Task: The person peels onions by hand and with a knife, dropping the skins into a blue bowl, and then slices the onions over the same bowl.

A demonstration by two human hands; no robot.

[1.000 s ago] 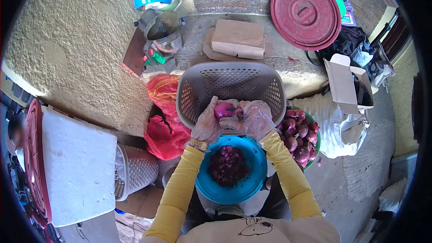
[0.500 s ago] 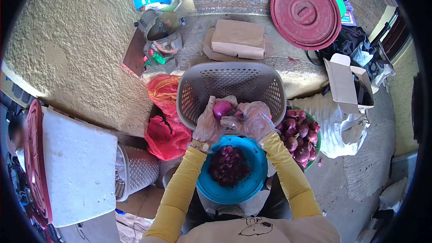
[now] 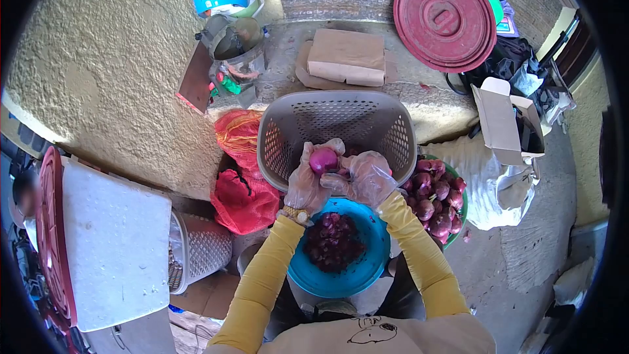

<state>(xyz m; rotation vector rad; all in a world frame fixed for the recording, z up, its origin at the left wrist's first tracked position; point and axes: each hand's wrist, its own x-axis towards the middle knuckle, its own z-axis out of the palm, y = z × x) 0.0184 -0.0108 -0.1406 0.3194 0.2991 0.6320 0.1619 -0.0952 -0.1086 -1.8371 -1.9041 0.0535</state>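
A smooth purple-red onion [image 3: 323, 160] rests in my left hand [image 3: 304, 180], whose gloved fingers wrap round it. My right hand [image 3: 368, 176], also in a clear plastic glove, is curled close beside the onion, its fingertips pointing at it; whatever it grips is hidden. Both hands are over the near rim of a grey-brown perforated basket [image 3: 272, 151]. Just below them sits a blue basin [image 3: 308, 282] with dark red onion skins [image 3: 333, 242] in it. To the right of my right hand, several unpeeled red onions [image 3: 436, 200] fill a green container [image 3: 463, 213].
Left of the basket lies a red mesh sack [image 3: 246, 200]. A white foam box [image 3: 114, 246] and a pale woven basket [image 3: 206, 249] stand farther left. Behind are a ledge with a cardboard piece [image 3: 347, 58] and a red lid [image 3: 445, 19]. A white sack [image 3: 485, 196] lies right.
The left hand has turned the onion slightly, showing more of its smooth side. The right hand has shifted a little, its fingers lower beside the onion.
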